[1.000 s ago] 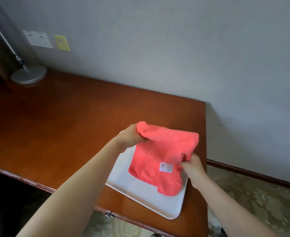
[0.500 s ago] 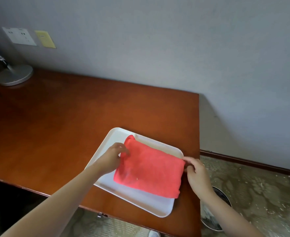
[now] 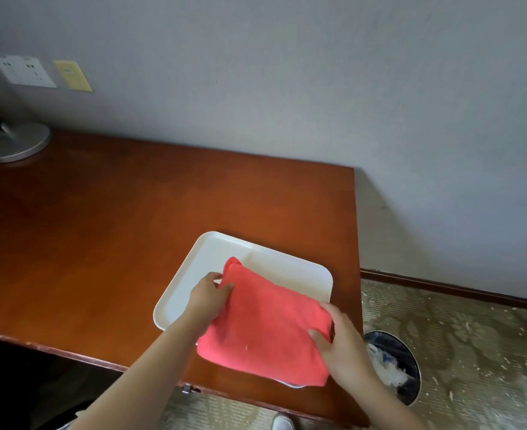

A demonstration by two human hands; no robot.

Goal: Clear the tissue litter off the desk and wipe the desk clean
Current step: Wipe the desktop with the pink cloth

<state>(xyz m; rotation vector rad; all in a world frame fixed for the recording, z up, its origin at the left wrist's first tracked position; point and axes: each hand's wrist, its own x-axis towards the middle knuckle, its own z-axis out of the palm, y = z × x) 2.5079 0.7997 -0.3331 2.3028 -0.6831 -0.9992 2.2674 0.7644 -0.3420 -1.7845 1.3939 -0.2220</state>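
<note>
Both bare forearms reach forward, drawing closer toward the hands. The left hand (image 3: 207, 297) pinches the cloth (image 3: 265, 324) at its far left corner, fingers curled. The right hand (image 3: 338, 342) grips the cloth's right edge, thumb on top.

Reddish-brown wooden tabletop (image 3: 107, 243) standing against a pale wall, its right edge ending just above the patterned floor (image 3: 473, 342). White tray (image 3: 212, 259) sitting near the front right corner, bearing a folded pink cloth (image 3: 265, 330) overhanging its near edge. Round silver lamp base (image 3: 15, 145) resting at the far left. Dark waste bin (image 3: 395, 364) holding crumpled white litter, standing on the floor just beside the tabletop's right end.
</note>
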